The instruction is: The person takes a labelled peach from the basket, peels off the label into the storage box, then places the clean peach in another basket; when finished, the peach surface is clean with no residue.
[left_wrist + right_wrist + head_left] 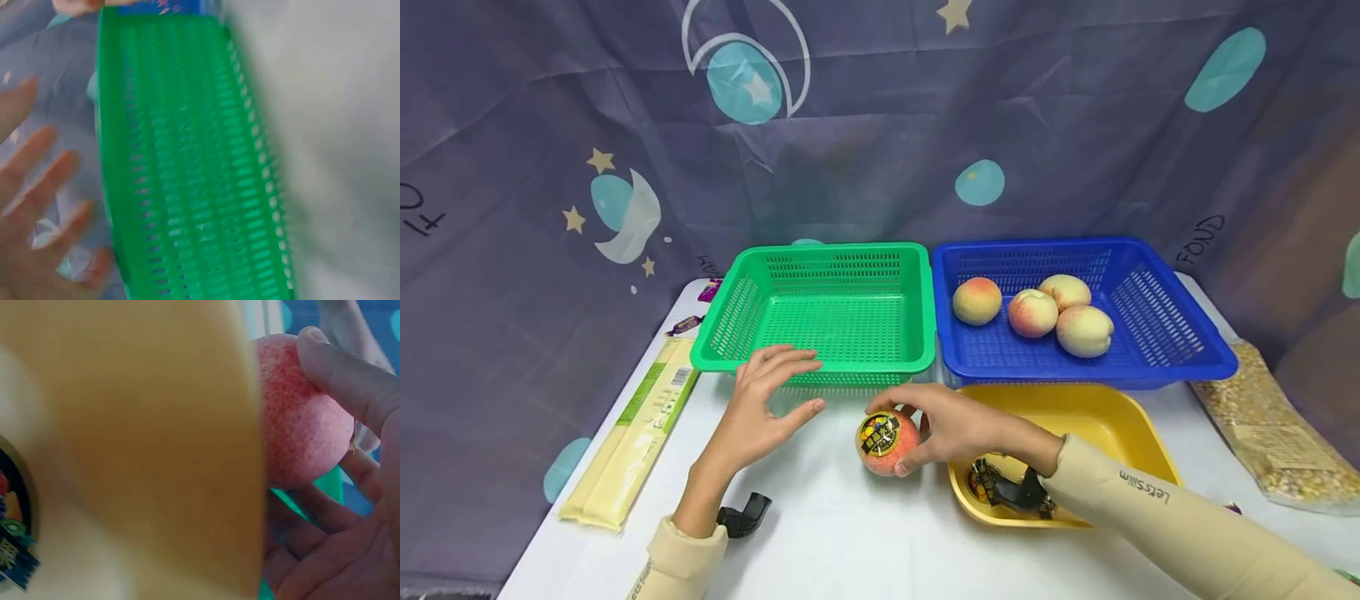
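Note:
A reddish peach with a round black-and-yellow sticker (pixel 886 443) sits on the white table (pixel 850 533) in front of the green basket (pixel 820 360). My right hand (pixel 942 423) grips the peach (pixel 303 419) from the right, fingers curled over its top. My left hand (pixel 767 398) hovers just left of it with fingers spread and straight, near the green basket's front rim; it holds nothing. In the left wrist view the fingers (pixel 37 187) show blurred beside the green basket (pixel 187 175). The right wrist view is largely filled by the yellow tray's wall (pixel 144 437).
A blue basket (pixel 1150 367) at the back right holds several peaches (pixel 1033 312). A yellow tray (pixel 1120 425) under my right forearm holds dark stickered items. A long pale packet (pixel 632 433) lies at left, a bag of grain (pixel 1262 425) at right, and a black clip (pixel 745 515) near my left wrist.

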{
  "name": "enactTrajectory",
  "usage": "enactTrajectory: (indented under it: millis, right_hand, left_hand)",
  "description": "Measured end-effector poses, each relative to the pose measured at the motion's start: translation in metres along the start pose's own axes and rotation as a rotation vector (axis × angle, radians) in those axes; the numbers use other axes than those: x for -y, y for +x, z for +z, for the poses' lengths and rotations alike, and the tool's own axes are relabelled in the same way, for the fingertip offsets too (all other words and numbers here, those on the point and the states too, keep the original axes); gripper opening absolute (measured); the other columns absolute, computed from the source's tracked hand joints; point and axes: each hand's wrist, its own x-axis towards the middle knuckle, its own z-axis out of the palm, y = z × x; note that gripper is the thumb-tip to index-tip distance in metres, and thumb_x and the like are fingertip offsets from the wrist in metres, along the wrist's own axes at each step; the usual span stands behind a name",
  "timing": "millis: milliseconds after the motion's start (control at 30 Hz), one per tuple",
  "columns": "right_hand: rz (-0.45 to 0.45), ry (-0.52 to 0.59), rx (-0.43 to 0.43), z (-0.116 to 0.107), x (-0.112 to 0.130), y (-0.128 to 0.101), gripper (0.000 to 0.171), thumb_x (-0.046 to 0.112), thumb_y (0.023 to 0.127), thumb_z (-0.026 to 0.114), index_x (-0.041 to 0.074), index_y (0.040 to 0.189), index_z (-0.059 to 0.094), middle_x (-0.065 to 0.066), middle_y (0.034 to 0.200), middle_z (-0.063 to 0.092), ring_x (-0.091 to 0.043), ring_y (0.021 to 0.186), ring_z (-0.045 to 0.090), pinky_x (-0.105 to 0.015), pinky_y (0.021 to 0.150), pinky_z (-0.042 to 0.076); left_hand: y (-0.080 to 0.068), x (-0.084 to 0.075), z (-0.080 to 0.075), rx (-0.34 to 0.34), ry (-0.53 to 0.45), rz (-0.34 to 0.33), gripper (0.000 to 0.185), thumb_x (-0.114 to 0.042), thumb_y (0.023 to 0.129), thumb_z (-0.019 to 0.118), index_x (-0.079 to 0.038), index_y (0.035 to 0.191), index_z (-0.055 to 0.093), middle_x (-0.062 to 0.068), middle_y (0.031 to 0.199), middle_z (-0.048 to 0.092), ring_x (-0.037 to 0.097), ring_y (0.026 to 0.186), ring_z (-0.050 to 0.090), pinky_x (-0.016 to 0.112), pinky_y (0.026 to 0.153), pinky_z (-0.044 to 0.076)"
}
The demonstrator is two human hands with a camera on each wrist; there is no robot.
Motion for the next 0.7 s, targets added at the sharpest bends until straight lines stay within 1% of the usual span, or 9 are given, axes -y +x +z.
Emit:
enactTrajectory:
  millis: [167, 300, 367, 400, 433, 467, 567, 667, 700]
  right_hand:
    - [0.008, -0.129, -0.013, 0.008, -0.007, -0.002, 0.07, 0.026, 0.075, 0.092, 0.015, 0.136, 0.06, -0.001, 0.133, 0.065, -0.018, 0.118, 0.061, -0.032, 0.098, 0.054]
    - [-0.015, -0.205, -0.024, 0.012, -0.01, -0.002, 0.069, 0.025, 0.074, 0.092, 0.013, 0.134, 0.061, -0.002, 0.131, 0.067, -0.018, 0.118, 0.063, -0.035, 0.101, 0.054]
    - [-0.018, -0.233, -0.022, 0.014, -0.011, -0.002, 0.068, 0.024, 0.074, 0.092, 0.014, 0.133, 0.061, 0.0, 0.129, 0.068, -0.016, 0.116, 0.063, -0.034, 0.099, 0.054]
    - [-0.023, -0.245, -0.021, 0.014, -0.011, -0.002, 0.067, 0.024, 0.074, 0.093, 0.014, 0.132, 0.061, 0.0, 0.127, 0.068, -0.016, 0.114, 0.064, -0.034, 0.098, 0.054]
    - [-0.02, -0.261, -0.019, 0.014, -0.012, -0.002, 0.067, 0.024, 0.074, 0.092, 0.014, 0.132, 0.062, 0.002, 0.126, 0.069, -0.015, 0.113, 0.063, -0.034, 0.097, 0.054]
    - [-0.014, -0.277, -0.015, 0.014, -0.012, -0.003, 0.066, 0.026, 0.074, 0.092, 0.015, 0.132, 0.061, 0.003, 0.125, 0.069, -0.015, 0.112, 0.063, -0.035, 0.097, 0.052]
    - [-0.001, -0.343, -0.012, 0.013, -0.011, -0.005, 0.066, 0.03, 0.076, 0.091, 0.016, 0.133, 0.061, 0.005, 0.125, 0.067, -0.015, 0.112, 0.061, -0.04, 0.098, 0.049]
    - [0.002, -0.406, -0.029, 0.01, -0.009, -0.007, 0.067, 0.034, 0.076, 0.09, 0.016, 0.134, 0.061, 0.004, 0.12, 0.065, -0.014, 0.109, 0.057, -0.04, 0.094, 0.046]
    - [-0.006, -0.424, -0.042, 0.01, -0.009, -0.008, 0.068, 0.034, 0.075, 0.091, 0.016, 0.134, 0.062, 0.003, 0.118, 0.064, -0.013, 0.107, 0.056, -0.04, 0.092, 0.046]
  left_hand:
    - [-0.003, -0.007, 0.01, -0.05, 0.011, 0.164, 0.031, -0.021, 0.081, 0.086, -0.018, 0.11, 0.077, -0.002, 0.113, 0.075, 0.019, 0.114, 0.059, 0.044, 0.102, 0.041]
    - [-0.006, -0.011, 0.018, -0.021, 0.002, 0.231, 0.028, -0.021, 0.081, 0.085, -0.018, 0.108, 0.078, -0.005, 0.105, 0.076, 0.014, 0.103, 0.064, 0.036, 0.094, 0.047]
    - [-0.008, -0.011, 0.022, 0.015, -0.003, 0.23, 0.027, -0.021, 0.082, 0.084, -0.018, 0.108, 0.078, -0.006, 0.104, 0.076, 0.013, 0.102, 0.065, 0.036, 0.094, 0.049]
    - [-0.009, -0.011, 0.024, 0.048, -0.01, 0.212, 0.027, -0.022, 0.083, 0.084, -0.018, 0.11, 0.077, -0.007, 0.106, 0.076, 0.012, 0.104, 0.065, 0.037, 0.098, 0.049]
    - [-0.01, -0.011, 0.025, 0.081, -0.012, 0.193, 0.029, -0.023, 0.084, 0.083, -0.017, 0.112, 0.077, -0.006, 0.108, 0.075, 0.013, 0.105, 0.065, 0.039, 0.099, 0.05]
    - [-0.011, -0.012, 0.027, 0.121, -0.017, 0.159, 0.032, -0.025, 0.085, 0.083, -0.017, 0.115, 0.076, -0.006, 0.112, 0.075, 0.014, 0.109, 0.065, 0.041, 0.103, 0.049]
    - [-0.014, -0.013, 0.031, 0.273, -0.03, 0.016, 0.051, -0.033, 0.083, 0.084, -0.017, 0.13, 0.069, -0.005, 0.128, 0.07, 0.018, 0.123, 0.061, 0.05, 0.11, 0.045]
    - [-0.017, -0.014, 0.038, 0.426, -0.041, -0.126, 0.075, -0.044, 0.079, 0.086, -0.018, 0.143, 0.059, -0.003, 0.142, 0.062, 0.021, 0.132, 0.054, 0.053, 0.112, 0.043]
    - [-0.018, -0.015, 0.042, 0.464, -0.046, -0.157, 0.081, -0.047, 0.077, 0.087, -0.018, 0.146, 0.056, -0.002, 0.144, 0.06, 0.021, 0.132, 0.053, 0.053, 0.111, 0.044]
